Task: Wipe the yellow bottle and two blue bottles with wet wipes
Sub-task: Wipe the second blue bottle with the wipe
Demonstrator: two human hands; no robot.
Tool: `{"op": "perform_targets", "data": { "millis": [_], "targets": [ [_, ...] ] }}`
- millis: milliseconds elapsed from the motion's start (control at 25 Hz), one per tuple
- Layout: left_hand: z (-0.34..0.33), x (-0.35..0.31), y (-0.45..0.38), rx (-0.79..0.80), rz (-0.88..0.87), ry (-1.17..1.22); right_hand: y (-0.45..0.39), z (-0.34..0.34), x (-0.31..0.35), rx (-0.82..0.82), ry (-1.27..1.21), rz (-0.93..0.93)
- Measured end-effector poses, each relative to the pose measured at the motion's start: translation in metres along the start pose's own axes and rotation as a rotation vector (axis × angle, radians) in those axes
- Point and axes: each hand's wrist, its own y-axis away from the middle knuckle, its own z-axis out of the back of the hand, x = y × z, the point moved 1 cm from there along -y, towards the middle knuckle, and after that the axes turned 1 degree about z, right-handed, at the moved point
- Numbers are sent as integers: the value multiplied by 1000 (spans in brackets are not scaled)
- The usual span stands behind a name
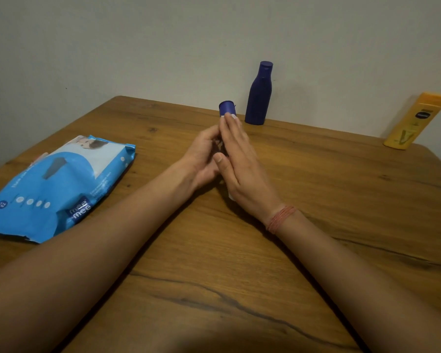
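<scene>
A small blue bottle is held between both hands over the middle of the wooden table; only its capped end shows. My left hand curls round its body. My right hand lies flat along the bottle with straight fingers, pressing a white wet wipe against it; only slivers of the wipe show at the fingertips and under the palm. A taller blue bottle stands upright at the table's far edge by the wall. The yellow bottle leans against the wall at the far right.
A blue pack of wet wipes lies on the left side of the table. A plain wall runs directly behind the table's far edge. A red thread band circles my right wrist.
</scene>
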Motion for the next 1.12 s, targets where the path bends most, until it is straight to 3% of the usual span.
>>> {"op": "perform_targets", "data": {
  "millis": [200,360,640,880,1120],
  "targets": [
    [-11,12,2,69,-1,-94,-5,15,-19,-98,-232,-195],
    [-12,14,2,63,39,-8,-7,22,-31,-102,-288,-267],
    [-4,1,-4,-104,-157,33,-3,15,-30,101,-3,-85],
    [-10,11,3,73,45,14,-4,17,-32,7,16,-64],
    [-2,5,3,103,38,-53,-4,7,-23,70,152,66]
  ]
}}
